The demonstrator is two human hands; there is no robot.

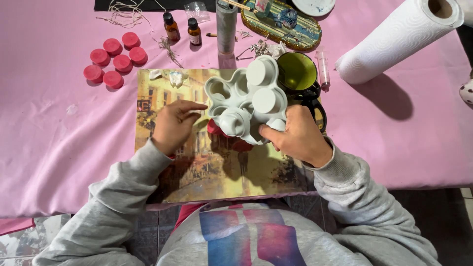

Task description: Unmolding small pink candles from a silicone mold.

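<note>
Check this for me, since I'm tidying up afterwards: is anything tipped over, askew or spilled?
The grey mould is tilted up in the right hand, not flat on the picture placemat. A paper towel roll lies on its side. String is tangled. No spill shows.

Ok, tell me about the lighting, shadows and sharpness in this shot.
Head view: soft, even light, no harsh glare; the paper towel roll casts a shadow toward lower right on the pink tablecloth; the grey mould, in the right hand, shadows the placemat; the left hand looks slightly soft.
</note>
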